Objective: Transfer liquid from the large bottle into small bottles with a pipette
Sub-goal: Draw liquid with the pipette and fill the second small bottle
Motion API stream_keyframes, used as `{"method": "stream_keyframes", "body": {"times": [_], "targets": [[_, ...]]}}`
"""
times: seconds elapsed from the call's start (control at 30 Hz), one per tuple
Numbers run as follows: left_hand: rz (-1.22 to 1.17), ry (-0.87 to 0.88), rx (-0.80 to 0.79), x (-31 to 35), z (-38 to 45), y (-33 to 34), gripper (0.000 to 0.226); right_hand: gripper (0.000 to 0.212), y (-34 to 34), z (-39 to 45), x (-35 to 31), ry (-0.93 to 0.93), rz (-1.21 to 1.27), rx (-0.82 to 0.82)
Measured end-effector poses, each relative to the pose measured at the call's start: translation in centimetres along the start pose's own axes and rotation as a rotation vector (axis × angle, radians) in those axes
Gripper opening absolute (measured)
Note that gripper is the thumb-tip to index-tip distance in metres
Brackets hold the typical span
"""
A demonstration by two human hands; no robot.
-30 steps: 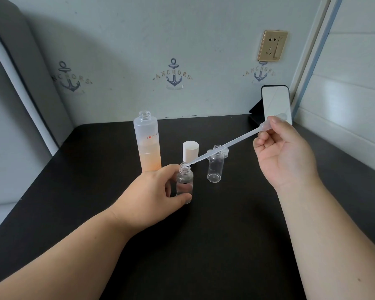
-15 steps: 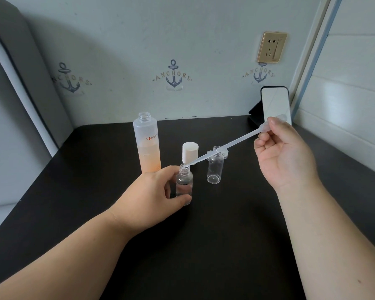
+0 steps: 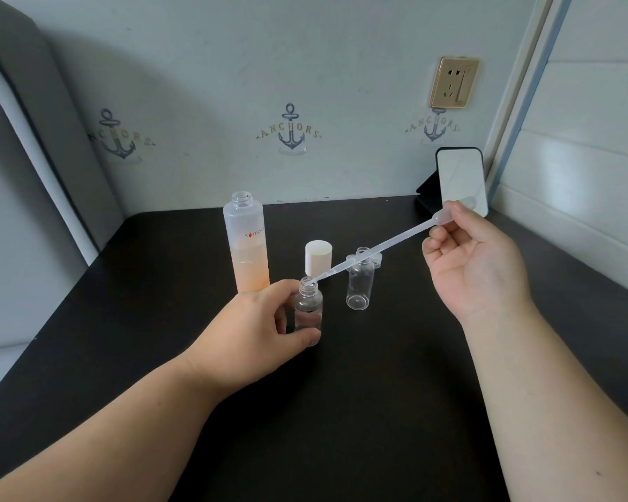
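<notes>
My left hand point(image 3: 254, 320) grips a small clear bottle point(image 3: 308, 309) standing on the black table point(image 3: 359, 411). My right hand point(image 3: 475, 262) pinches the bulb of a clear plastic pipette point(image 3: 377, 248), which slants down to the left. Its tip sits at the small bottle's open mouth. A second small clear bottle point(image 3: 359, 284) stands open just to the right. The tall large bottle point(image 3: 249, 244), uncapped and holding peach-coloured liquid in its lower half, stands behind my left hand.
A white cap point(image 3: 318, 257) stands between the large bottle and the second small bottle. Small clear caps point(image 3: 377, 260) lie behind that bottle. A phone point(image 3: 461, 182) leans on a stand at the back right corner, near the wall.
Almost nothing has moved. The pipette tip stays at the small bottle's mouth and both hands keep their hold.
</notes>
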State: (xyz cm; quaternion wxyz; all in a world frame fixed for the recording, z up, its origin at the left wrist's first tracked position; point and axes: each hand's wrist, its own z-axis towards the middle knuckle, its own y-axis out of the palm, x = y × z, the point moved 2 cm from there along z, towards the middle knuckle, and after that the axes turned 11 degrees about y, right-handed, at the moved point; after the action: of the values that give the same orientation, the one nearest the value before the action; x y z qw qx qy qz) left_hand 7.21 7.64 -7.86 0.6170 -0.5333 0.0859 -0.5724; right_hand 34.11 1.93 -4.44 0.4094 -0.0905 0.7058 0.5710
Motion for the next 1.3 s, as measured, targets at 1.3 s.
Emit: {"method": "stream_keyframes", "body": {"times": [1.3], "targets": [[0.178, -0.359, 0.046, 1.1, 6.8, 2.3, 0.022, 0.016, -1.3, 0.7, 1.1, 0.236, 0.434, 0.189]]}}
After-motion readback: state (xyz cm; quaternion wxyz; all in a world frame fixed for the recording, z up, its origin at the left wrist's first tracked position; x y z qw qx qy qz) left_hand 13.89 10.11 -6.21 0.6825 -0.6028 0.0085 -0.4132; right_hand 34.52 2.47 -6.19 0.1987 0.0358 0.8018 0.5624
